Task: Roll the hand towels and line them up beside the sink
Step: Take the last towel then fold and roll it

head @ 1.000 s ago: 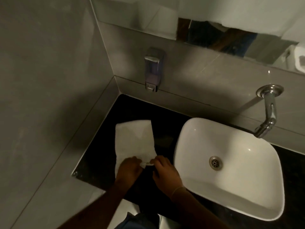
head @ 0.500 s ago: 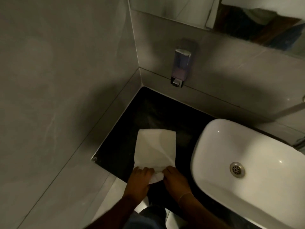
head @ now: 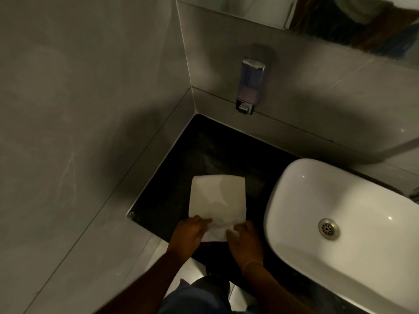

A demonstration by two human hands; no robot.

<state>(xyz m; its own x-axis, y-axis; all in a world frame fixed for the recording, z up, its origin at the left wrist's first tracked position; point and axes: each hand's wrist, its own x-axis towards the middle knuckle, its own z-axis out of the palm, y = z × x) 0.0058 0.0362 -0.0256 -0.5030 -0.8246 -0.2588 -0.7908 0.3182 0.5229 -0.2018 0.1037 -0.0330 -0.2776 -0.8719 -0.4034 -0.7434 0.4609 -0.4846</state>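
A white hand towel [head: 217, 198] lies flat on the black counter [head: 204, 150], left of the white sink [head: 301, 223]. My left hand [head: 189, 234] pinches the towel's near left corner. On the near right corner sits my right hand [head: 246, 240], fingers curled on the fabric. The near edge of the towel is folded slightly up between both hands. No rolled towels are in view.
A soap dispenser [head: 250, 87] hangs on the grey tiled back wall above the counter. A grey wall closes off the left side. The sink drain [head: 328, 228] shows at right. A mirror strip [head: 340, 19] runs along the top.
The view has swung left and down, so the tap has left the frame. Both hands stay on the towel's near edge, which has started to curl.
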